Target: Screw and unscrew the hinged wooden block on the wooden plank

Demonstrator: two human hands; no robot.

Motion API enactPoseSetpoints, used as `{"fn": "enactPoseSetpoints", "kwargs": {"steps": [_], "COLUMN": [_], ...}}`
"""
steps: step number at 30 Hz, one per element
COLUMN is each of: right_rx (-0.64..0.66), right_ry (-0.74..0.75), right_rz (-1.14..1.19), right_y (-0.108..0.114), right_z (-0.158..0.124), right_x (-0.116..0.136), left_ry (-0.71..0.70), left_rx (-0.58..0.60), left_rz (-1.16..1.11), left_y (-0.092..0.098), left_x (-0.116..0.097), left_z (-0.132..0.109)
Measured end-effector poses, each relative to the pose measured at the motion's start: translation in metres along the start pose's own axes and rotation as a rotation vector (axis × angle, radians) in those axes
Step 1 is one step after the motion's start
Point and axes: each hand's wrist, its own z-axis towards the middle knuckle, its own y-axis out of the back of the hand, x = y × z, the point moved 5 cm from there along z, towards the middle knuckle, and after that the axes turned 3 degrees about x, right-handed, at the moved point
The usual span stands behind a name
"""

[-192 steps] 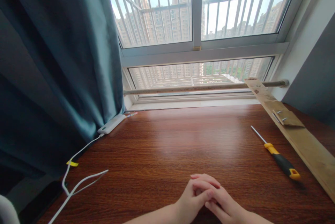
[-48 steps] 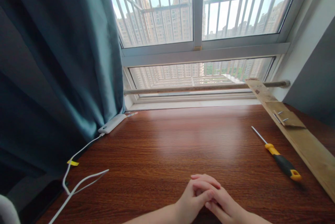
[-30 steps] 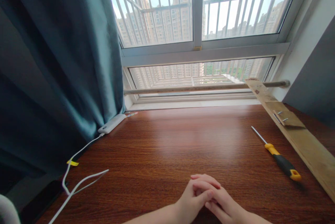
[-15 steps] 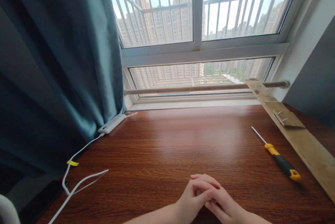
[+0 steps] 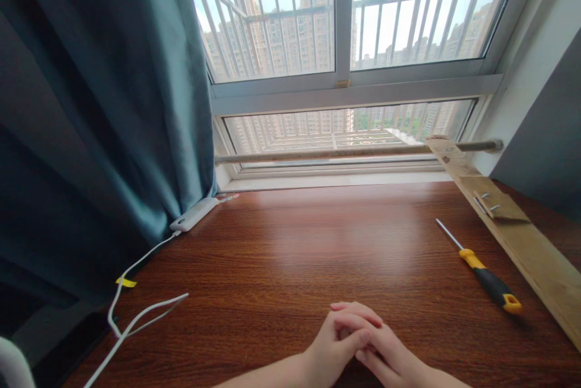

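Observation:
My left hand [image 5: 327, 339] and my right hand [image 5: 385, 348] are clasped at the bottom middle of the head view, over the brown wood-grain table [image 5: 290, 255]. Their fingers are folded over one another, both hands closed, and no object shows in them. To the right lies a screwdriver [image 5: 480, 268] with a yellow and black handle, its shaft pointing away toward the window. Beyond it a long wooden board [image 5: 521, 255] runs along the right side. On the board sits a small brown piece [image 5: 503, 212] with several screws or nails. Neither hand touches the tool or board.
A white power bank-like device [image 5: 194, 215] lies by the blue curtain [image 5: 177, 103], with a white cable [image 5: 145, 253] carrying a yellow tag [image 5: 126, 282]. A horizontal rail [image 5: 318, 156] crosses before the barred window; the board's far end reaches it.

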Motion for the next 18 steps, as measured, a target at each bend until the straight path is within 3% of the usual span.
{"fn": "enactPoseSetpoints", "kwargs": {"steps": [12,18], "right_rx": [0.002,0.011], "right_ry": [-0.026,-0.083], "right_rz": [0.013,0.007], "right_y": [0.000,-0.004], "right_z": [-0.001,-0.006], "right_x": [0.000,-0.010], "left_ry": [0.019,0.048], "left_rx": [0.016,0.001], "left_rz": [-0.003,-0.060], "left_y": [0.000,0.000], "left_x": [-0.001,0.009], "left_z": [0.000,-0.004]}}
